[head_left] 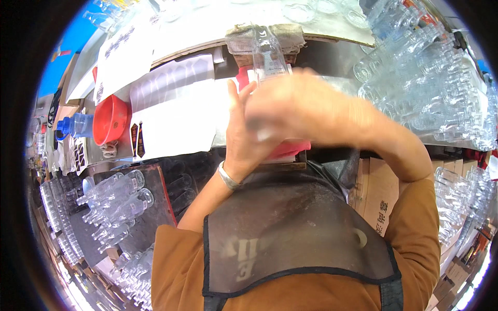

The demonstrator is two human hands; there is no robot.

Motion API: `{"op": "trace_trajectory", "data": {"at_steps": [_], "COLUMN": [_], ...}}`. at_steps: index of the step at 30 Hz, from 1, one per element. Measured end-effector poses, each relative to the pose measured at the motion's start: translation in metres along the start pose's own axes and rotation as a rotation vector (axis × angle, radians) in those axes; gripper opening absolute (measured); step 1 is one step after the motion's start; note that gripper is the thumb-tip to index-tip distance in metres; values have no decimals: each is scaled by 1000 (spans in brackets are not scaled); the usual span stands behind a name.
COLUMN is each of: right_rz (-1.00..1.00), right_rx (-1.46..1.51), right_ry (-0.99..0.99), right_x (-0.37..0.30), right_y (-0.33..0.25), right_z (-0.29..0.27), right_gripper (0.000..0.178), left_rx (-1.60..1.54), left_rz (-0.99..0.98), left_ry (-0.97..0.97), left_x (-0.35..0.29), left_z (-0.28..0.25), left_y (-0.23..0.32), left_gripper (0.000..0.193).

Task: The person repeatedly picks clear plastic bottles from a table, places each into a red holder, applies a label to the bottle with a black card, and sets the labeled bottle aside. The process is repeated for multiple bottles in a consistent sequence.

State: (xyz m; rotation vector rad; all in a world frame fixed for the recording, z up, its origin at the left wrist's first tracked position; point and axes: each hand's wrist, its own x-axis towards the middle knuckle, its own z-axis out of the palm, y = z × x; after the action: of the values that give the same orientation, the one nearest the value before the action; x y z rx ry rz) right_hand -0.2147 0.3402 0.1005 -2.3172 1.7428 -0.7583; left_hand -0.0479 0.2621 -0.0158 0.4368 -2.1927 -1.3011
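Note:
A clear glass bottle (268, 56) with dark markings lies in front of me, its far end on a cloth-wrapped rest (293, 36). The nearer end is hidden by my hands. My left hand (239, 135), with a silver bracelet at the wrist, is beside the bottle's near end; its visible fingers are stretched out and apart. Across it passes my right hand (293, 103), smeared by motion, so its fingers and anything in them cannot be made out. Red cloth (288, 149) shows beneath the hands.
White sheets (176, 111) with dark labels (137, 140) cover the bench to the left, next to a red bowl (111, 120) and a blue-capped container (80, 126). Many clear bottles (420, 78) are stacked on the right. More bottles (122, 202) lie low at left. Cardboard boxes (376, 181) stand low at right.

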Motion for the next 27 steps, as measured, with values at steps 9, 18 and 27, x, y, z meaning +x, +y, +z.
{"op": "trace_trajectory", "data": {"at_steps": [9, 18, 27], "right_rz": [1, 195, 186], "right_rx": [68, 496, 85], "right_ry": [254, 330, 467], "right_x": [-33, -77, -32], "right_y": [9, 12, 47], "right_z": [17, 32, 11], "right_gripper": [24, 22, 24], "left_rx": [-104, -168, -29], "left_rz": [-12, -34, 18], "left_ry": [-63, -122, -76], "left_x": [2, 4, 5], "left_z": [-12, -17, -10], "left_y": [-5, -13, 2], "left_gripper": [124, 118, 114]}}
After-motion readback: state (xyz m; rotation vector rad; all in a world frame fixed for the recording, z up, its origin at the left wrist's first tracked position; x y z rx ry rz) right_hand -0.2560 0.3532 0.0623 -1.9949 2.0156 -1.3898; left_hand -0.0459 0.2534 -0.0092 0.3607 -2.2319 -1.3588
